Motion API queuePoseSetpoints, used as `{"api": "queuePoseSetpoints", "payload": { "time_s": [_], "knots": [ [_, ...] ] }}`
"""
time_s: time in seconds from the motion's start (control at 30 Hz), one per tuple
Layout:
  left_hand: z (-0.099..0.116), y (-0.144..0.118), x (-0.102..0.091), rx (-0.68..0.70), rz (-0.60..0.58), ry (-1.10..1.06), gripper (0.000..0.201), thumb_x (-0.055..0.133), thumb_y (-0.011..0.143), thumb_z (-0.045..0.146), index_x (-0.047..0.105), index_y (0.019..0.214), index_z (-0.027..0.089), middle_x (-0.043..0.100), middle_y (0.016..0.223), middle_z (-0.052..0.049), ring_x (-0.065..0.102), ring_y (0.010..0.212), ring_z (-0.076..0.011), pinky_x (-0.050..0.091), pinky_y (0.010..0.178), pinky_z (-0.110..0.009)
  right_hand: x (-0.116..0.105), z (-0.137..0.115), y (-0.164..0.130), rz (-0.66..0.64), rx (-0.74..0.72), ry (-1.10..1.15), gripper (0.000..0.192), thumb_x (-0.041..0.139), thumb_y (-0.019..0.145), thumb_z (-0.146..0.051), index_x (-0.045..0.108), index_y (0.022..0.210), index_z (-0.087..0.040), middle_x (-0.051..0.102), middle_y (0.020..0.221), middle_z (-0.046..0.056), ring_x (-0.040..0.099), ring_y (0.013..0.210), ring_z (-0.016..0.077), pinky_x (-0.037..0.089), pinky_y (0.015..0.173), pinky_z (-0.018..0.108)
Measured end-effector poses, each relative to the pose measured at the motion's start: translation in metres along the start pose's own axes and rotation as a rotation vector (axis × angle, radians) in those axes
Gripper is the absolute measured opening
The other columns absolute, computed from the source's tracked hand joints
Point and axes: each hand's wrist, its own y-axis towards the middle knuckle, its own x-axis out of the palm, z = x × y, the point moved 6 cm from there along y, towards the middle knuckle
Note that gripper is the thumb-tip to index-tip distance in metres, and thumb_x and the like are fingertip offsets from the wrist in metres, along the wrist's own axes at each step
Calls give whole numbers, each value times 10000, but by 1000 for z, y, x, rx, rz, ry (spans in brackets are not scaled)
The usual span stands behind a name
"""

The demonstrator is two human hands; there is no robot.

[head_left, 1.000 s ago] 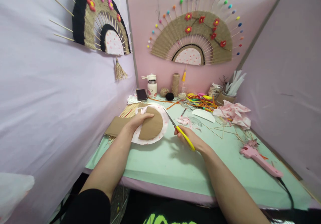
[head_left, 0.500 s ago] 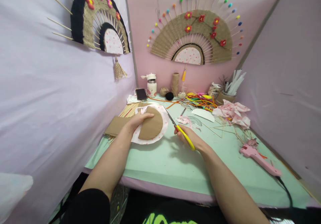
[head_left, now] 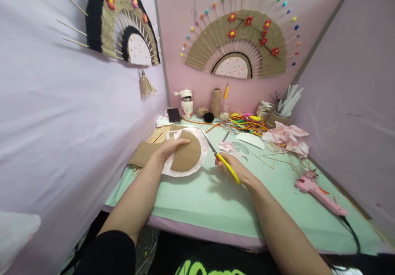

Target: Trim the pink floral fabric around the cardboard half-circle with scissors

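My left hand (head_left: 170, 147) grips a brown cardboard half-disc (head_left: 189, 153), thumb flat on its face. Around and behind the cardboard, a rim of white fabric with pink dots (head_left: 203, 155) sticks out; whether it is cloth or paper I cannot tell for certain. Yellow-handled scissors (head_left: 227, 168) are in my right hand (head_left: 232, 165), fingers wrapped round the handles. Their blades point up and to the left, with the tip close to the fabric's upper right edge. Both pieces are held above the green tabletop (head_left: 197, 201).
A pink glue gun (head_left: 321, 195) with a cord lies at right. Crumpled dotted fabric (head_left: 285, 137), a white half-disc (head_left: 249, 140) and a protractor (head_left: 240, 148) lie further back. Brown cardboard (head_left: 143, 153) rests over thin sticks at left. An open bottle (head_left: 187, 107) stands behind.
Almost nothing differs. Both hands, the cardboard with its fabric and the scissors keep nearly the same position; the view shifts very slightly.
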Motion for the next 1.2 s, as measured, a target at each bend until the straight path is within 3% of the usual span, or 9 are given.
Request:
{"api": "queuePoseSetpoints", "payload": {
  "time_s": [0.5,0.83,1.2],
  "knots": [
    [-3,3,-4,1,19,-15,516,775,584,336,613,1052,191,720,857,-27,679,773,-223,514,649,-302,2,12,5,37,56,35,254,524,749,-415,452,664,-187,435,599,-32,376,550,111,293,503,232],
    [0,2,-4,25,22,-39,427,776,580,304,637,964,177,716,825,-21,673,757,-212,510,659,-301,3,3,1,-25,-23,-16,206,452,822,-372,518,815,-177,535,731,11,452,628,140,370,579,256],
    [-1,4,-5,29,28,-37,423,776,585,308,631,962,182,713,818,-14,671,761,-204,507,658,-289,2,4,0,-18,-24,-18,215,443,836,-377,509,800,-176,516,716,4,439,618,134,359,570,250]
  ]
}}
